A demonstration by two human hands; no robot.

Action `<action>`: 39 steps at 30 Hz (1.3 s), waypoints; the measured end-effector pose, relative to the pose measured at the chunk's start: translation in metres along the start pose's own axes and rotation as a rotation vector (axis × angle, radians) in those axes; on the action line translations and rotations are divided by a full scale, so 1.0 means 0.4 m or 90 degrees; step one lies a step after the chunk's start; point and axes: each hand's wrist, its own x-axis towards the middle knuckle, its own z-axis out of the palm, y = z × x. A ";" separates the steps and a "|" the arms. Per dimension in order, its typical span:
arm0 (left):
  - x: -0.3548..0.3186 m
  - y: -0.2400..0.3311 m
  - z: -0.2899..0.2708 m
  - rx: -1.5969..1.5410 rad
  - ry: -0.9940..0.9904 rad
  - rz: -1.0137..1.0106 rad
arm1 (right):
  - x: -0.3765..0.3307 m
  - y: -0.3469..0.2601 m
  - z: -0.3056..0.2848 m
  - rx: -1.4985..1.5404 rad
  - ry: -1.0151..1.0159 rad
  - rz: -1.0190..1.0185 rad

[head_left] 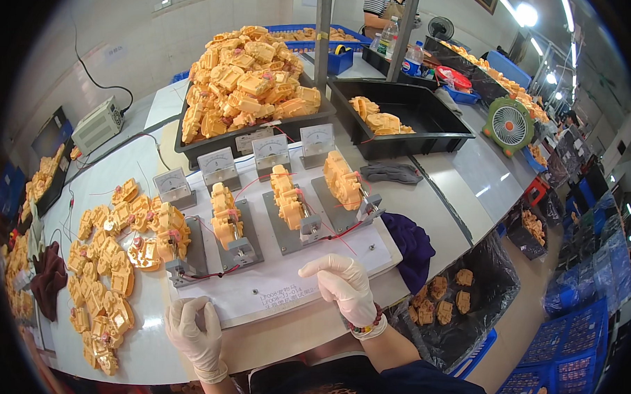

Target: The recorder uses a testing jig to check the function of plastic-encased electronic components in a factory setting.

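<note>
Both hands wear white gloves. My left hand [198, 335] is at the front left corner of a white board [354, 275], loosely curled, with a gap by the thumb and nothing visible in it. Over the board's front edge hovers my right hand [343, 288], its fingers bent and apart, holding nothing I can see. Several grey metal fixtures stand in a row on the board. Each carries a yellow-orange plastic gear housing, such as the one at the right end [342, 180] and the one at the left end [172, 232]. Red wires run between the fixtures. Behind them stand dial meters [219, 167].
Loose housings [104, 280] cover the table at left. A heaped black tray [185, 151] and a sparsely filled black tray [428, 142] stand behind. Grey gloves [391, 173], a purple cloth [405, 245] and a green fan [510, 125] lie rightward. A lined bin [488, 321] sits below.
</note>
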 end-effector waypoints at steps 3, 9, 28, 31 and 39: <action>-0.002 0.002 0.005 0.000 0.000 0.002 | 0.000 -0.002 -0.002 -0.008 0.018 -0.001; 0.002 0.016 0.019 0.002 -0.006 -0.013 | 0.004 -0.017 -0.016 -0.032 0.037 0.002; -0.017 0.001 -0.009 -0.078 0.059 0.017 | -0.001 0.076 -0.031 -0.263 0.180 -0.201; -0.010 0.004 0.005 -0.073 0.084 0.002 | 0.016 0.059 -0.031 -0.179 0.169 -0.146; 0.003 -0.013 0.010 -0.066 0.128 0.026 | 0.043 0.076 -0.069 -0.090 0.047 -0.172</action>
